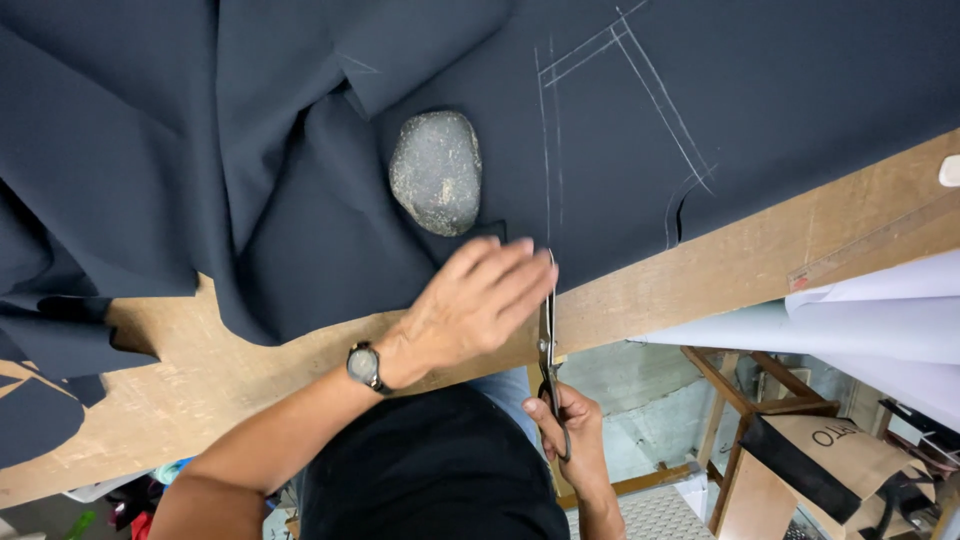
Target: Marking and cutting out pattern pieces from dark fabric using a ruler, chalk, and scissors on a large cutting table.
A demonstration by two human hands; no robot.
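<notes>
Dark navy cloth (250,120) lies spread over a wooden table (700,270), marked with white chalk lines (640,80). My left hand (475,300), a watch on its wrist, presses flat on the cloth at the table's near edge, just left of the scissors. My right hand (570,425) grips the handles of metal scissors (548,330) below the table edge. The blades point up into the cloth's edge along a chalk line. A grey stone (436,172) rests on the cloth just beyond my left hand.
A wooden ruler (880,245) and white paper sheets (850,320) lie at the table's right end. Below stand a wooden stool frame (740,390) and a brown paper bag (840,450). More folded dark cloth hangs off the left (40,400).
</notes>
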